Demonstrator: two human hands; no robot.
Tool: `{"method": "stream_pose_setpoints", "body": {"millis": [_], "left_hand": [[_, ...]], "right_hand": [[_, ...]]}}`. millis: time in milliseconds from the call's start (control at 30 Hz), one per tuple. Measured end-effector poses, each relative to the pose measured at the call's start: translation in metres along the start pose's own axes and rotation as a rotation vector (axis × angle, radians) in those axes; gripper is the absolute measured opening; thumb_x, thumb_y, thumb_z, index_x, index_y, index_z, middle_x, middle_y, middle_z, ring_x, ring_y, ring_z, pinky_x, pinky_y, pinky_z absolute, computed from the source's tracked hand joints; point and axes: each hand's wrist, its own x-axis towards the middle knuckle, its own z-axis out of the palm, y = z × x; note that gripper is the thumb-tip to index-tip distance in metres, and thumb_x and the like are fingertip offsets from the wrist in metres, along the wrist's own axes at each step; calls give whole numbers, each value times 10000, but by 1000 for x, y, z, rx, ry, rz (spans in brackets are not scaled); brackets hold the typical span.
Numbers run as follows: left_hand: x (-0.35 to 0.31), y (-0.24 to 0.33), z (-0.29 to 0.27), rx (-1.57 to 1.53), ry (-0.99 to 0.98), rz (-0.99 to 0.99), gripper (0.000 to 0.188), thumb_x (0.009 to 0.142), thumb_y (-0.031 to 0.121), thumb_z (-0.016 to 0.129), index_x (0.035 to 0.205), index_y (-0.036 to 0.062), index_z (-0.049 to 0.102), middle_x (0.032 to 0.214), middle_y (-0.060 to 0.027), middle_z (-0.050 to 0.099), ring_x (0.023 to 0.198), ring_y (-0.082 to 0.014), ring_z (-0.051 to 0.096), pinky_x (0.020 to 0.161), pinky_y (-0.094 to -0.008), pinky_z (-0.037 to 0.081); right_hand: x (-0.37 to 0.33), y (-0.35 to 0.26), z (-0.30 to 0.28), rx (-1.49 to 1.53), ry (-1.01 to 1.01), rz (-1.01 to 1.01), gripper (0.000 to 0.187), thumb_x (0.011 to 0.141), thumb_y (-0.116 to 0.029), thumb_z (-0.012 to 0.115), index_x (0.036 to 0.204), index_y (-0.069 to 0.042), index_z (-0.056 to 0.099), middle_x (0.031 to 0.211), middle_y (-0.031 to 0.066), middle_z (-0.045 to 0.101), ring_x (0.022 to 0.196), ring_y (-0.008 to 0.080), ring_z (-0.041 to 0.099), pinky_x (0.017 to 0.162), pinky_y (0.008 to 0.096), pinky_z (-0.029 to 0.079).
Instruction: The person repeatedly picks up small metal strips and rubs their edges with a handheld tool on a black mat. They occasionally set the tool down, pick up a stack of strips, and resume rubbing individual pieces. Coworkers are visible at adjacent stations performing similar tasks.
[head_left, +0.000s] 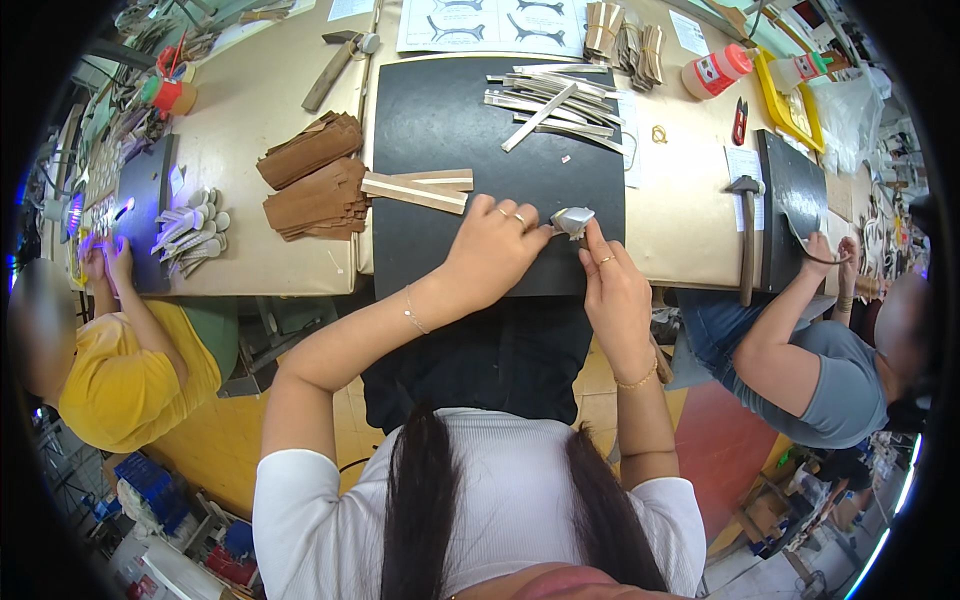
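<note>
Black mat [430, 120] beneath left hand [495, 252], tan worktable [690, 215], yellow-and-red floor [715, 450].

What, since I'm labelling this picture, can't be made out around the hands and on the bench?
Head view: the full shape of the silvery piece, partly covered by fingers of the left hand and right hand.
Head view: the number of pale strips, which overlap.
Head view: the number of brown pieces, stacked over one another.
</note>
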Motion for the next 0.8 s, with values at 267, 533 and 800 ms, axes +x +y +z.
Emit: {"method": "stream_pose_setpoints", "body": {"millis": [267, 533, 800], "left_hand": [[-7, 0, -2, 133, -19, 21, 161, 849, 131, 747, 1008, 141, 770, 886, 10, 598, 841, -172, 583, 799, -363, 386], [-12, -4, -11, -103, -60, -167, 181, 866, 140, 724, 1043, 142, 760, 894, 26, 599, 861, -172, 584, 851, -405, 362], [-19, 7, -12, 228, -21, 2, 202, 866, 128, 718, 1062, 149, 760, 923, 8, 604, 874, -172, 586, 868, -408, 360]], "right_hand": [[3, 0, -4, 96, 90, -69, 507, 987, -128, 652, 1486, -154, 562, 830, 106, 583, 664, 310, 630, 598, 423, 512], [0, -4, -9, -36, -67, -70, 495, 989, -138, 650, 1478, -160, 569, 852, 98, 611, 677, 300, 646, 605, 412, 526], [2, -11, -6, 83, 44, -116, 496, 988, -140, 653, 1477, -162, 571, 839, 88, 605, 675, 287, 649, 604, 407, 528]]}}
